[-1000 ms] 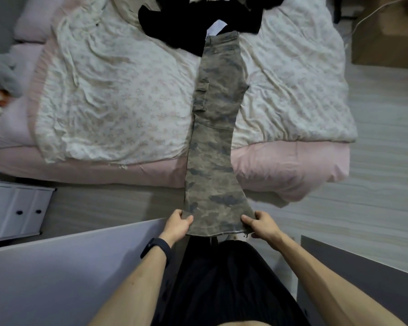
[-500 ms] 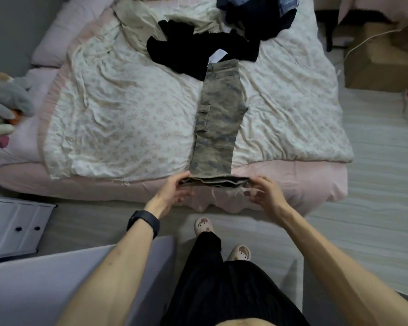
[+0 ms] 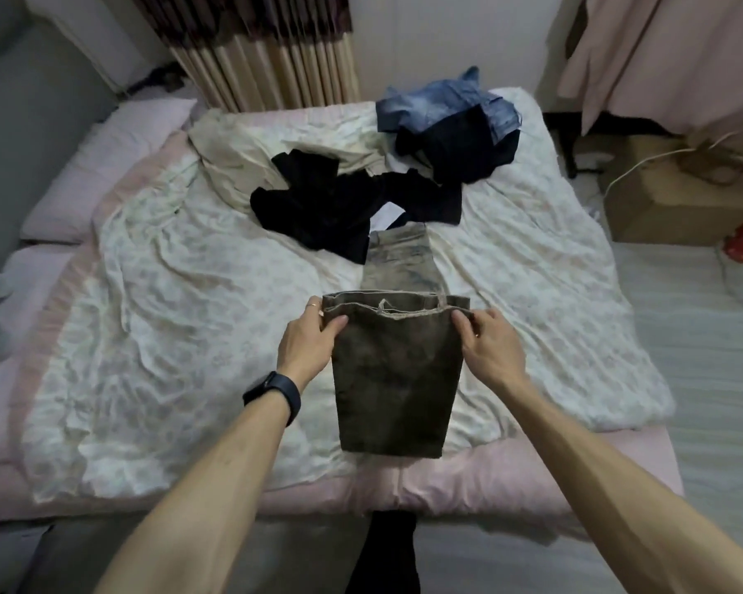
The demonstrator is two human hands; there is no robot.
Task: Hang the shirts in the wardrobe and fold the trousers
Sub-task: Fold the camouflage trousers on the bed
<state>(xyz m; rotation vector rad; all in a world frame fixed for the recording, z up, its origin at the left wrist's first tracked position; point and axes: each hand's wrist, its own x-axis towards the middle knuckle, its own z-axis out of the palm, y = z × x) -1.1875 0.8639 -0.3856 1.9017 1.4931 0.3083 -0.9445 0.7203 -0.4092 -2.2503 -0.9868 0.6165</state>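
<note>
Two hands busy: left hand (image 3: 307, 341) and right hand (image 3: 488, 346) each pinch a hem corner of camo trousers (image 3: 393, 379) on bed (image 3: 146, 336) | first fold midway | black garment (image 3: 339, 207), denim pile (image 3: 442, 109) not yet handled

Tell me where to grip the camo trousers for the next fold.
Pinch the trousers at both hem corners, left hand from the left, right hand from the right. The hem is the free, straight edge of the doubled-over half, so holding both ends should keep it flat.
</note>
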